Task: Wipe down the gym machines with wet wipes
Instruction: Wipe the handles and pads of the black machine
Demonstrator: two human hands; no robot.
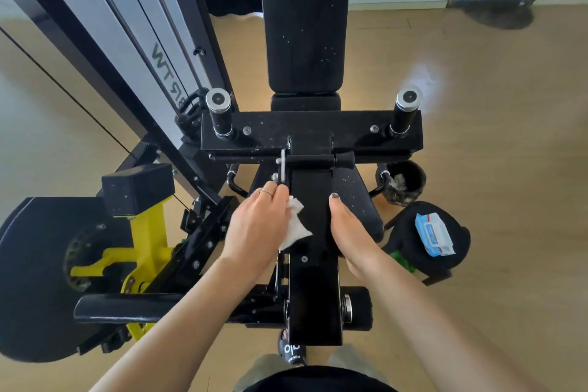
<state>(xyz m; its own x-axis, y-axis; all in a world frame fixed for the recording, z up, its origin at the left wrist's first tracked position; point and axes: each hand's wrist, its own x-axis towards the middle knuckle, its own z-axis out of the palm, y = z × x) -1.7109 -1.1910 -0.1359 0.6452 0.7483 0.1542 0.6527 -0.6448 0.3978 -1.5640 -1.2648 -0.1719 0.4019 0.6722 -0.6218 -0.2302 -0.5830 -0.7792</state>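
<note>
A black gym machine stands in front of me, its long central black arm (313,280) running towards me from the seat. My left hand (259,226) holds a crumpled white wet wipe (294,226) pressed against the left side of that arm. My right hand (348,232) grips the arm's right edge, thumb on top. A blue and white pack of wet wipes (434,234) lies on a black round stool (458,251) to the right.
The padded backrest (305,29) rises behind a crossbar with two handle posts (219,113) (407,110). A small black bin (402,183) with used wipes sits right of the seat. A yellow bracket (143,251) and a black round pad (31,280) are at left. Wooden floor surrounds everything.
</note>
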